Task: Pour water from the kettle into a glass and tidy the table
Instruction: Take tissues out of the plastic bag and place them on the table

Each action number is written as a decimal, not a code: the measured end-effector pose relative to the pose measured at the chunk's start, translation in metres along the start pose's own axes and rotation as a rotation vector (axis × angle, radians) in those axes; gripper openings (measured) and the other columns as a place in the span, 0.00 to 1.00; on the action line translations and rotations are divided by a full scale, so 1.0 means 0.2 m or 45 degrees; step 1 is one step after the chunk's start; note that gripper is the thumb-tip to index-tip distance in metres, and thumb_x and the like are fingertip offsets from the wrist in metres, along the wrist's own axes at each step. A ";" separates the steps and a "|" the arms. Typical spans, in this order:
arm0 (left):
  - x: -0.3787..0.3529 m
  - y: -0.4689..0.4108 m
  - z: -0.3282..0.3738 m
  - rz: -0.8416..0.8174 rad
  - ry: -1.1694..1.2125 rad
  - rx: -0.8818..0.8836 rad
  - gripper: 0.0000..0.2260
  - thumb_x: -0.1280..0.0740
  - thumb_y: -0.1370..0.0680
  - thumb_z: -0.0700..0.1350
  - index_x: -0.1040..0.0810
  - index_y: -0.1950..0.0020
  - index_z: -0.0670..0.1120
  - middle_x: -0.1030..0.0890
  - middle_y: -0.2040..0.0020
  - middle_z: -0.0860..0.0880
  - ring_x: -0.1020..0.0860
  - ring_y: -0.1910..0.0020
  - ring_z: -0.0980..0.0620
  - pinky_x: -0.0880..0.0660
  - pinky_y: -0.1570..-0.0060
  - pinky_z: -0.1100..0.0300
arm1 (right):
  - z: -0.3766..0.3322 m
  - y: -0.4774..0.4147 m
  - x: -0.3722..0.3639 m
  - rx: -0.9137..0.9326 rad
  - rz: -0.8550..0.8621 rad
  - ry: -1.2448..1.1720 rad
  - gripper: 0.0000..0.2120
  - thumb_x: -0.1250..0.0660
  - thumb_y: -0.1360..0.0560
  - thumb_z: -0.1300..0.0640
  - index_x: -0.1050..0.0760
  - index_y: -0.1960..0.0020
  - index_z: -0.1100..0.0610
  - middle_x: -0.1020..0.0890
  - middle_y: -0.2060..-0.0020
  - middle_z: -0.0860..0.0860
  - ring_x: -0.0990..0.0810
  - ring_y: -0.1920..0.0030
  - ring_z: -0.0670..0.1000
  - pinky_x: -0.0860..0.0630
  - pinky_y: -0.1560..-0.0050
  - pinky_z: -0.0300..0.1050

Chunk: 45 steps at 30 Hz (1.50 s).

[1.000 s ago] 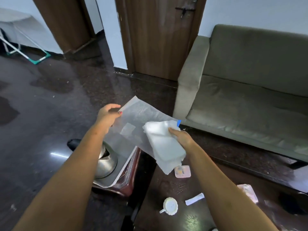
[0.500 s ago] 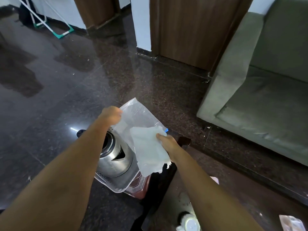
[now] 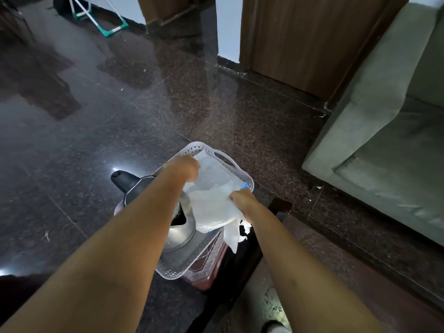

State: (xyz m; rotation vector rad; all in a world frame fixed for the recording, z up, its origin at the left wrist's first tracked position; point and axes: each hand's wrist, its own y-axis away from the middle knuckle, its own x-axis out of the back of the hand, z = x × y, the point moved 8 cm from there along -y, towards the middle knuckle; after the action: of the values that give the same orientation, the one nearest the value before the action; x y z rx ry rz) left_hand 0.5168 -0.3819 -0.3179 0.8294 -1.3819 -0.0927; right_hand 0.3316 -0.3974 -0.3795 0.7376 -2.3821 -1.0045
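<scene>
A steel kettle (image 3: 179, 234) with a black handle stands in a pale perforated basket (image 3: 223, 158) on a low reddish stool. My left hand (image 3: 185, 165) grips the far corner of a clear plastic bag (image 3: 213, 175) that lies over the basket. My right hand (image 3: 242, 199) is closed on the bag's near edge and on a white tissue (image 3: 231, 233) that hangs down beside the kettle. My left forearm hides part of the kettle. No glass is in view.
A grey-green sofa (image 3: 384, 131) fills the right side. A dark table (image 3: 266, 306) lies under my right arm, with a small white object (image 3: 276, 328) at the bottom edge. Glossy dark floor spreads left; a wooden door (image 3: 305, 39) stands behind.
Both hands have lowered the bag and tissue from chest height down onto the basket beside the kettle. The view has tilted down and left, so the table's small items left the frame.
</scene>
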 end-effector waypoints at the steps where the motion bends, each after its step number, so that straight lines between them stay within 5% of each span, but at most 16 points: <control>1: 0.01 0.01 0.03 0.042 0.012 -0.035 0.22 0.45 0.22 0.36 0.32 0.29 0.48 0.39 0.25 0.45 0.37 0.28 0.44 0.36 0.31 0.49 | -0.01 0.00 0.00 0.011 0.001 0.064 0.16 0.43 0.25 0.65 0.29 0.38 0.67 0.23 0.44 0.63 0.23 0.45 0.60 0.25 0.47 0.49; 4: 0.04 0.06 0.13 0.156 0.129 -0.137 0.21 0.44 0.22 0.35 0.31 0.29 0.46 0.42 0.24 0.42 0.40 0.26 0.45 0.39 0.29 0.52 | -0.03 0.04 0.01 0.068 0.058 0.199 0.18 0.42 0.24 0.62 0.30 0.35 0.65 0.26 0.37 0.62 0.26 0.37 0.61 0.27 0.40 0.50; 7: 0.08 0.19 0.21 0.329 0.438 -0.224 0.19 0.39 0.23 0.35 0.28 0.32 0.45 0.37 0.26 0.41 0.36 0.28 0.44 0.39 0.31 0.54 | -0.04 0.13 0.12 0.146 0.234 0.213 0.19 0.39 0.27 0.58 0.28 0.37 0.60 0.24 0.40 0.60 0.23 0.42 0.61 0.24 0.41 0.52; 12: 0.07 0.47 0.36 0.396 0.978 -0.308 0.18 0.34 0.23 0.41 0.28 0.32 0.44 0.31 0.30 0.44 0.34 0.31 0.47 0.39 0.36 0.61 | -0.01 0.34 0.32 0.257 0.160 -0.153 0.15 0.34 0.26 0.60 0.25 0.40 0.62 0.20 0.45 0.60 0.20 0.47 0.59 0.22 0.44 0.54; 16: -0.05 0.69 0.46 0.245 1.610 -0.158 0.24 0.32 0.24 0.46 0.34 0.29 0.50 0.30 0.34 0.48 0.29 0.37 0.49 0.31 0.38 0.55 | 0.03 0.58 0.57 0.327 0.101 -0.493 0.13 0.34 0.25 0.63 0.25 0.41 0.63 0.19 0.46 0.60 0.19 0.48 0.59 0.21 0.49 0.54; 20: -0.15 0.91 0.77 -0.102 2.045 -0.175 0.32 0.32 0.25 0.53 0.43 0.26 0.56 0.33 0.30 0.53 0.31 0.35 0.52 0.34 0.34 0.49 | 0.10 0.89 0.82 0.395 -0.088 -0.714 0.13 0.35 0.24 0.63 0.25 0.40 0.62 0.19 0.45 0.59 0.19 0.46 0.59 0.21 0.49 0.54; 24: -0.12 1.11 1.12 -0.245 2.135 -0.337 0.35 0.31 0.30 0.59 0.44 0.26 0.60 0.33 0.27 0.52 0.34 0.29 0.48 0.37 0.30 0.42 | 0.22 1.21 1.09 0.456 -0.185 -0.674 0.13 0.36 0.24 0.64 0.24 0.40 0.60 0.18 0.44 0.58 0.19 0.44 0.58 0.22 0.45 0.56; 30: -0.09 1.48 1.66 0.030 2.053 -0.489 0.37 0.32 0.24 0.47 0.53 0.24 0.59 0.46 0.22 0.51 0.42 0.25 0.52 0.39 0.39 0.60 | 0.48 1.59 1.54 0.509 0.116 -0.722 0.13 0.40 0.22 0.64 0.27 0.38 0.58 0.19 0.43 0.58 0.22 0.42 0.60 0.24 0.42 0.59; 34: -0.12 1.78 2.08 -0.150 2.108 -0.764 0.29 0.32 0.25 0.52 0.42 0.28 0.61 0.34 0.27 0.54 0.29 0.36 0.63 0.30 0.42 0.62 | 0.66 1.80 1.70 0.539 0.069 -0.698 0.14 0.39 0.22 0.63 0.28 0.36 0.60 0.21 0.42 0.61 0.22 0.42 0.62 0.26 0.40 0.60; 36: -0.16 1.91 2.24 -0.197 2.202 -0.830 0.26 0.31 0.27 0.54 0.35 0.31 0.57 0.23 0.35 0.53 0.22 0.41 0.57 0.24 0.45 0.59 | 0.75 1.90 1.77 0.570 0.015 -0.709 0.14 0.38 0.22 0.63 0.27 0.37 0.60 0.20 0.43 0.61 0.20 0.44 0.60 0.23 0.43 0.57; 39: -0.24 2.05 2.40 -0.224 2.270 -0.782 0.22 0.29 0.31 0.58 0.27 0.38 0.58 0.17 0.46 0.52 0.19 0.46 0.52 0.20 0.53 0.56 | 0.88 2.03 1.87 0.595 -0.045 -0.715 0.12 0.37 0.23 0.64 0.24 0.41 0.59 0.17 0.49 0.58 0.18 0.49 0.57 0.21 0.49 0.52; 45: -0.39 2.26 2.66 -0.387 2.330 -0.596 0.25 0.28 0.34 0.63 0.24 0.40 0.57 0.17 0.46 0.49 0.17 0.49 0.52 0.20 0.60 0.56 | 1.05 2.23 2.03 0.559 -0.106 -0.793 0.10 0.37 0.22 0.53 0.22 0.45 0.56 0.16 0.52 0.55 0.17 0.52 0.54 0.21 0.48 0.50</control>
State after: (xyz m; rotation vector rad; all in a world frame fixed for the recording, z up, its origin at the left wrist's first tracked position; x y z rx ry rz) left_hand -0.1537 -0.2625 -0.1480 0.3830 0.4895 0.1074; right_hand -0.2300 -0.2799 -0.1004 0.7541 -3.2032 -0.8316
